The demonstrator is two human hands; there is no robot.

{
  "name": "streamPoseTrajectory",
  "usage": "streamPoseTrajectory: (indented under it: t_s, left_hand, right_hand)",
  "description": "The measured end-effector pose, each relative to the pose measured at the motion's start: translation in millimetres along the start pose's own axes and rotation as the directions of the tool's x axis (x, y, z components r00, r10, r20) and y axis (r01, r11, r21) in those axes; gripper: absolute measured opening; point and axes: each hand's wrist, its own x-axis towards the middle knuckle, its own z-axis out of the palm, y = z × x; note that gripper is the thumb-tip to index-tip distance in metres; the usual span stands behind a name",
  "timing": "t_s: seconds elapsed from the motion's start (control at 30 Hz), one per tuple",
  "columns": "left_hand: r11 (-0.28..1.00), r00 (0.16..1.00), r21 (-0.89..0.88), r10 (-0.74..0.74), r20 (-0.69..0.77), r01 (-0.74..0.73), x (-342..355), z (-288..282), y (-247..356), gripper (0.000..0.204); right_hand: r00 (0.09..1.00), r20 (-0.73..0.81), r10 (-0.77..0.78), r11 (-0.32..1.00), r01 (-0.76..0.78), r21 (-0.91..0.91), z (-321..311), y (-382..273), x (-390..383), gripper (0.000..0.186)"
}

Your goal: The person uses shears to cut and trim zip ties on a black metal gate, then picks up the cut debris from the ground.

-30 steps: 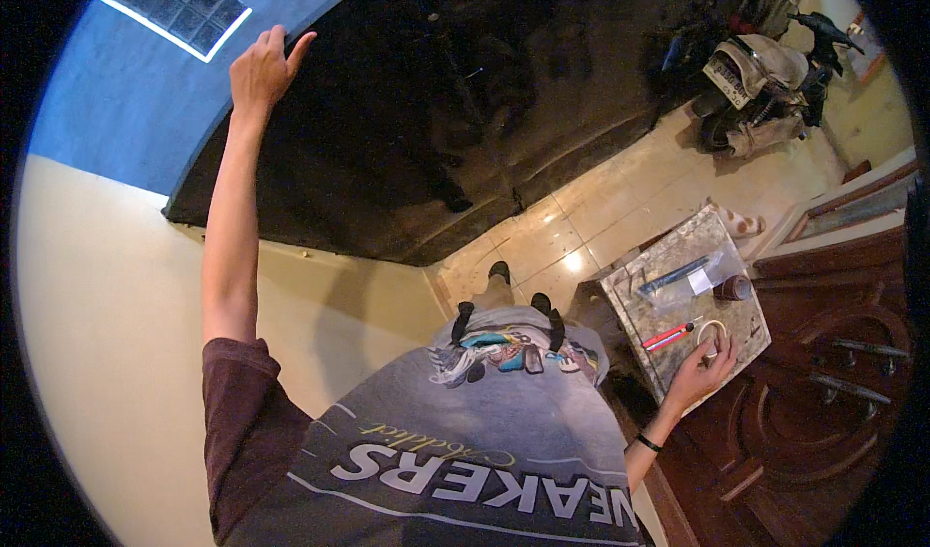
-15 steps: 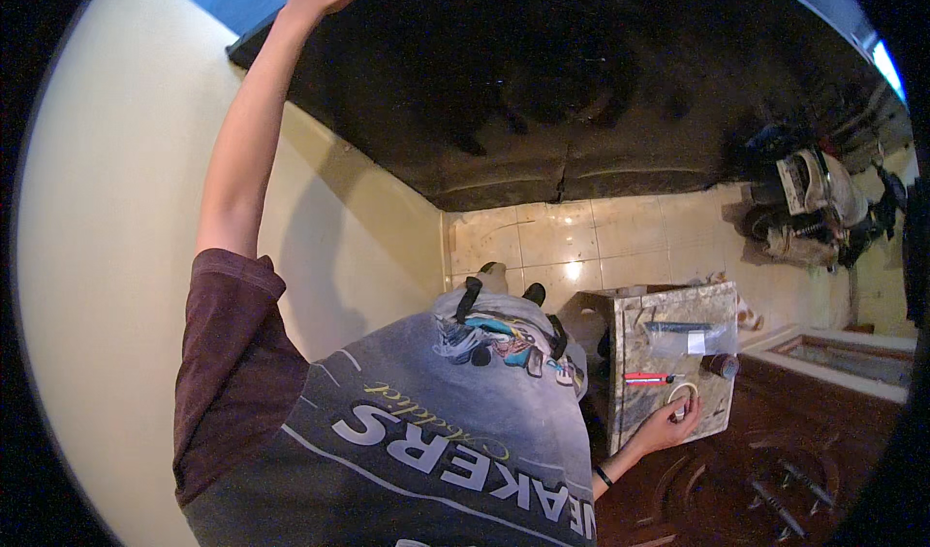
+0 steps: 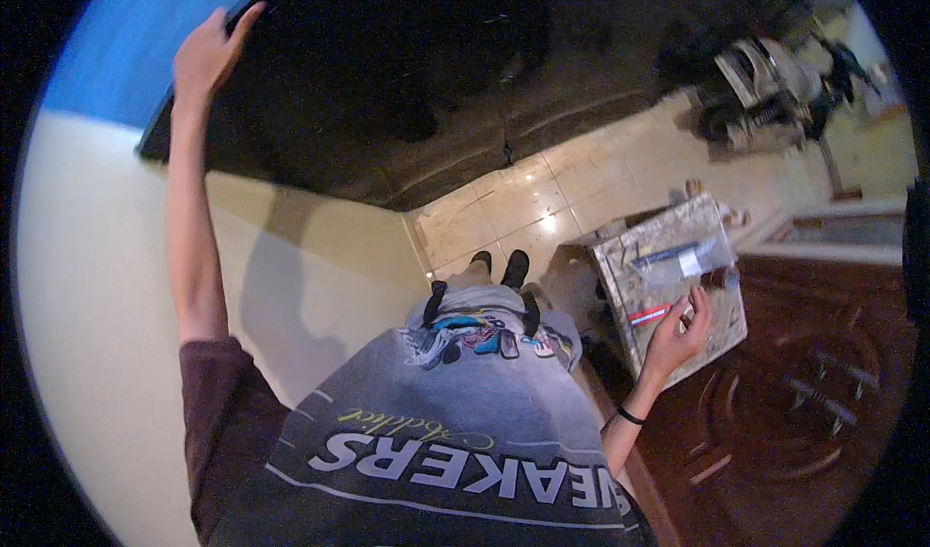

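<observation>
My left hand (image 3: 206,58) rests at the upper edge of a large black panel-like thing (image 3: 387,82). Its thumb is stretched away from the fingers, and the other fingers are partly hidden. Over a small marbled table (image 3: 702,348), my right hand (image 3: 678,336) has its fingers curled around what looks like a pale tape roll (image 3: 687,319), mostly covered by the hand. Beside it on the tabletop lies a red cutter-like tool (image 3: 649,314). Farther back are a clear plastic packet (image 3: 715,254) with a long dark item, and a dark round roll (image 3: 720,278).
A pale wall (image 3: 97,285) rises on my left, meeting the tiled floor (image 3: 552,193). At the far right stands a motorcycle (image 3: 765,87). Carved brown wooden doors (image 3: 804,353) lie beyond the table on the right. My shoes (image 3: 516,268) show below the shirt.
The view has turned and tilted. My left hand appears lower and farther left, still at the black edge. The pale ring, earlier at my right fingertips on the table, is now mostly inside that hand.
</observation>
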Motion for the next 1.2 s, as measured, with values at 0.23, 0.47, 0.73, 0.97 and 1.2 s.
streamPoseTrajectory:
  t_s: [0.23,0.47,0.73,0.97,1.2]
  left_hand:
    - [0.991,0.922,0.123,0.101,-0.374,-0.059,-2.1,26.6,-29.8,0.073]
    - [0.981,0.850,0.180,0.157,-0.503,-0.074,-4.9,30.2,-10.5,0.062]
    - [0.974,0.866,0.146,0.220,-0.448,-0.171,-2.2,33.1,-27.2,0.075]
    - [0.926,0.832,-0.132,0.247,-0.497,-0.354,-10.7,46.7,-65.8,0.056]
    - [0.994,0.894,-0.070,0.047,-0.446,-0.088,7.6,69.8,-58.7,0.054]
  right_hand:
    - [0.991,0.021,0.129,0.991,-0.128,-0.031,3.6,-30.2,-60.8,0.025]
    - [0.980,0.158,0.120,0.960,-0.155,0.232,81.6,-108.1,-47.9,0.024]
    - [0.136,0.959,0.249,-0.190,-0.964,0.187,352.6,-130.7,-76.2,0.093]
    - [-0.112,0.972,0.208,-0.744,-0.663,0.083,539.7,-132.1,-124.1,0.095]
    - [0.032,0.954,0.299,-0.713,-0.657,0.245,728.3,-115.4,-89.0,0.093]
